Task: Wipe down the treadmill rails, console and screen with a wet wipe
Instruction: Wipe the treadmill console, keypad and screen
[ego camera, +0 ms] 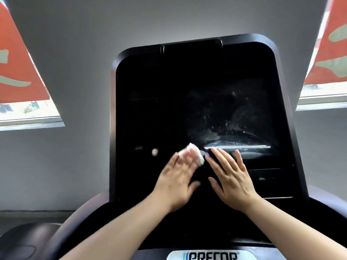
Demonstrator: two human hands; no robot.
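Wiping the screen [197, 102] now, low down near its bottom edge. Left hand [175, 182] flat, fingers straight, pressing the white wet wipe [193, 152] against the dark glass; wipe bunched under the fingertips, poking out past them toward the upper right. Right hand [231, 177] just beside it, fingers straight and spread, palm laid on the glass, holding nothing. Blurred at the left fingers, so probably mid-stroke, though hard to say which way. Streaks and droplets showing on the right half of the glass; left half dark and hard to read for wetness or dirt. Screen step in hand, then, and seemingly partway through. Console [189, 231] below the wrists and a curved rail [78, 218] at lower left showing no sign either way. Next move: sweeping the wipe across the left and upper glass with even pressure, keeping it flat under the fingers, lifting the bare palm off to avoid fresh prints.
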